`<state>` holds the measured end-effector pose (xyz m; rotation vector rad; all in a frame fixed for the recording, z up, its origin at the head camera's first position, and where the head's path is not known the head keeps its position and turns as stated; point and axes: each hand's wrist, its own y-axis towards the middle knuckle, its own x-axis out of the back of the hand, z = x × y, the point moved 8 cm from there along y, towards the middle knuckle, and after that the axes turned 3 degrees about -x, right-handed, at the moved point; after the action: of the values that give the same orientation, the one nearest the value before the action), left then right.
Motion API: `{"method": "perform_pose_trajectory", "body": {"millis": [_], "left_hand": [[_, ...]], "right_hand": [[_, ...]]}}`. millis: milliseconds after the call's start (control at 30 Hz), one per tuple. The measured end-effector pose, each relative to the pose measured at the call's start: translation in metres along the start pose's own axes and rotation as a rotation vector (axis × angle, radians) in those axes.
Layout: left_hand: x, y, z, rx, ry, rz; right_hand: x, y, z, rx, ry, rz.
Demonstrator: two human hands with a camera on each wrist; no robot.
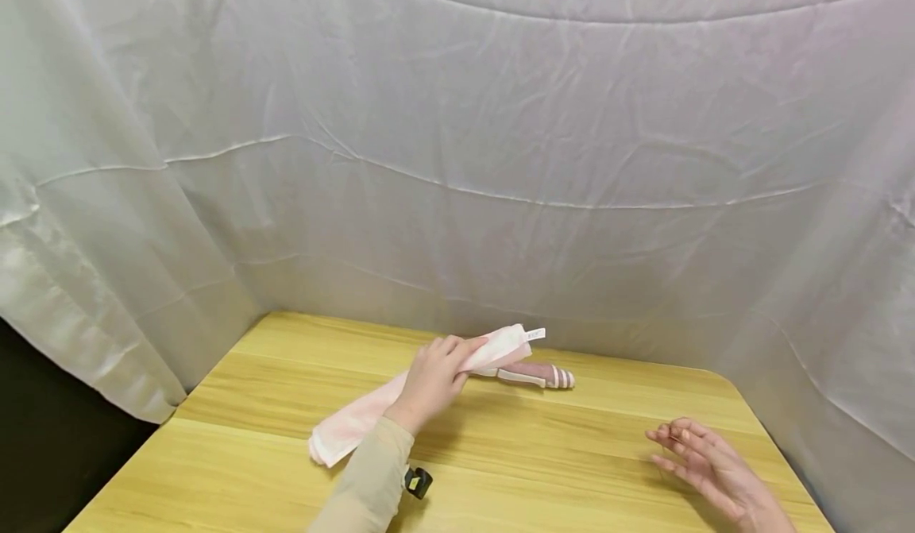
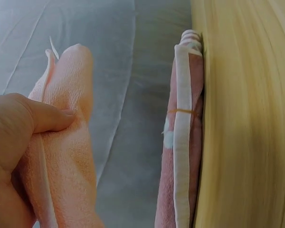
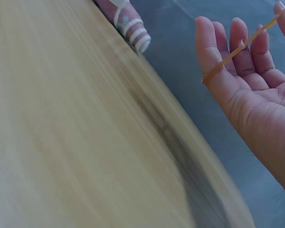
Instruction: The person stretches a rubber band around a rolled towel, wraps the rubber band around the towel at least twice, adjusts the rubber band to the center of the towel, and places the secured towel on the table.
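Observation:
My left hand [image 1: 432, 378] grips a rolled pink towel [image 1: 360, 418] around its middle, holding it slantwise over the table. A white tag [image 1: 535, 334] sticks out from its far end. In the left wrist view my thumb [image 2: 54, 118] presses along the towel's side. Out to the right, my right hand [image 1: 715, 465] is raised above the table with relaxed, spread fingers. A thin tan rubber band [image 3: 241, 46] stretches from its thumb to a finger. Behind the held towel lies a second rolled towel [image 1: 525, 373], mauve with a white border, with a rubber band [image 2: 183, 111] around it.
The wooden table [image 1: 572, 453] has its far edge close to a grey-white curtain [image 1: 500, 160] that hangs around the back and sides. The mauve towel lies near that far edge. A black device [image 1: 418, 482] is worn at my left wrist.

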<state>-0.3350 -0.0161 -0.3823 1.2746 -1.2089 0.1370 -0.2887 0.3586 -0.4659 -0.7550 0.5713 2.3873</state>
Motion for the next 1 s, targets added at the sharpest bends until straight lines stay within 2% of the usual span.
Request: {"method": "perform_pose_trajectory", "body": {"millis": [200,433,567,700,867,1000], "left_hand": [[-0.001,0.001,-0.008,-0.028,-0.002,0.005],[-0.005,0.001,-0.019,-0.094,0.022,-0.022],[-0.010,0.001,-0.029,-0.128,0.026,-0.025],[-0.016,0.001,-0.038,-0.146,0.024,0.008],[-0.021,0.001,-0.047,-0.163,0.012,0.046],[-0.022,-0.001,-0.050,-0.179,0.011,0.046]], "right_hand": [[-0.006,0.011,-0.004,-0.006,0.003,0.016],[-0.018,0.026,-0.006,0.022,-0.062,0.077],[-0.022,0.032,-0.006,0.043,-0.051,0.021],[-0.025,0.038,-0.006,0.069,-0.133,-0.051],[-0.035,0.050,-0.004,0.105,-0.213,-0.082],[-0.041,0.064,0.000,0.124,-0.349,-0.164]]}}
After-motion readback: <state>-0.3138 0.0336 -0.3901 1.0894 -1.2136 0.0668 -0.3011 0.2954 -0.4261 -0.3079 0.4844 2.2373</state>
